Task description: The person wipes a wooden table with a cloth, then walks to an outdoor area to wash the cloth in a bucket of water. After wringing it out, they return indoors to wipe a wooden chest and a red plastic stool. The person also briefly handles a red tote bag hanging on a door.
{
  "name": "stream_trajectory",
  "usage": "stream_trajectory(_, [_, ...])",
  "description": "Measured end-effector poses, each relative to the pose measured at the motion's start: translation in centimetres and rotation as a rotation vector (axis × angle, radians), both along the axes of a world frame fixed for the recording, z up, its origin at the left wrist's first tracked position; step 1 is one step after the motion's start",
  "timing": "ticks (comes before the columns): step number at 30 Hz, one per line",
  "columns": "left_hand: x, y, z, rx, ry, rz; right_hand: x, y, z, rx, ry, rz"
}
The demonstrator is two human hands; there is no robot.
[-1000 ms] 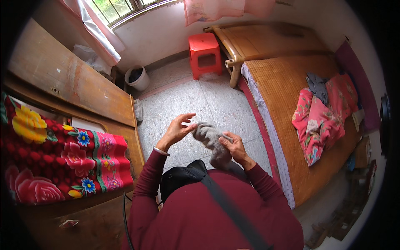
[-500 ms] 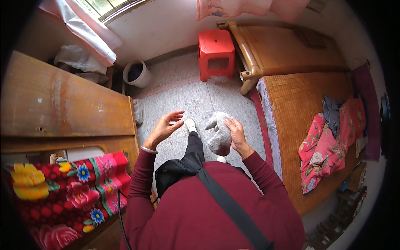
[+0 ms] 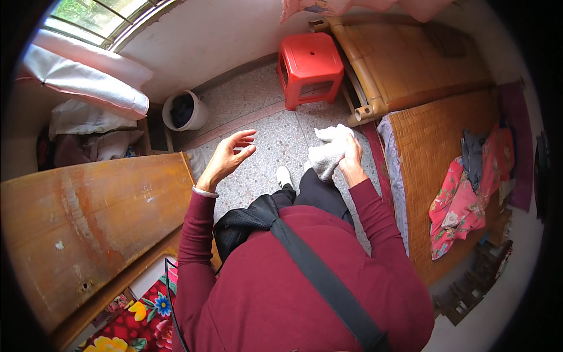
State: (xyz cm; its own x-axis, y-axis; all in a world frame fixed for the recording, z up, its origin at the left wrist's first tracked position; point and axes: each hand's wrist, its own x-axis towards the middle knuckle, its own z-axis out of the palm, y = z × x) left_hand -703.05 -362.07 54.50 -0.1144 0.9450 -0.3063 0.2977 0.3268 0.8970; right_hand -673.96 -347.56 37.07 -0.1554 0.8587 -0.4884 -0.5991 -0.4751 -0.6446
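Observation:
My right hand (image 3: 352, 155) grips a crumpled light grey cloth (image 3: 328, 151), which hangs to the left of the fingers above the floor. Whether it is a rag or a small garment I cannot make out. My left hand (image 3: 226, 158) is held in the air with its fingers apart and nothing in it. Between the two hands the speckled floor (image 3: 267, 141) shows, with my white shoe (image 3: 284, 176) on it. Ahead of the cloth stands a red plastic stool (image 3: 311, 58).
At right is a bed with a woven mat (image 3: 419, 152), pink floral fabric (image 3: 460, 205) and a bamboo piece (image 3: 410, 58) at its far end. A white bucket (image 3: 196, 114) with dark contents stands ahead left. Wooden furniture (image 3: 117, 205) fills the left, near a red floral cloth (image 3: 138, 320).
I have stepped forward, and the stool and bucket look nearer. My right hand has carried the cloth forward and slightly right. The left hand is also further forward, still empty.

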Motion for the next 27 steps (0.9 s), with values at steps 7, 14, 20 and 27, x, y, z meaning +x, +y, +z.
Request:
stream_trajectory(7, [-5.0, 3.9, -0.9, -0.038, 0.005, 0.084, -7.0, 14.2, 2.1, 0.359, -0.717, -0.254])
stream_trajectory(14, [-9.6, 9.9, -2.2, -0.094, 0.008, 0.256, -15.7, 27.8, -2.4, 0.828, -1.136, 0.212])
stream_trajectory(20, [-10.8, 15.1, -2.7, -0.276, -0.049, 0.357, -17.5, 31.9, -19.3, -0.049, -1.217, 0.454])
stream_trajectory(27, [-12.7, 17.6, -5.4, -0.393, -0.106, 0.473, -16.8, 33.8, -27.1, -0.637, -0.232, 0.222])
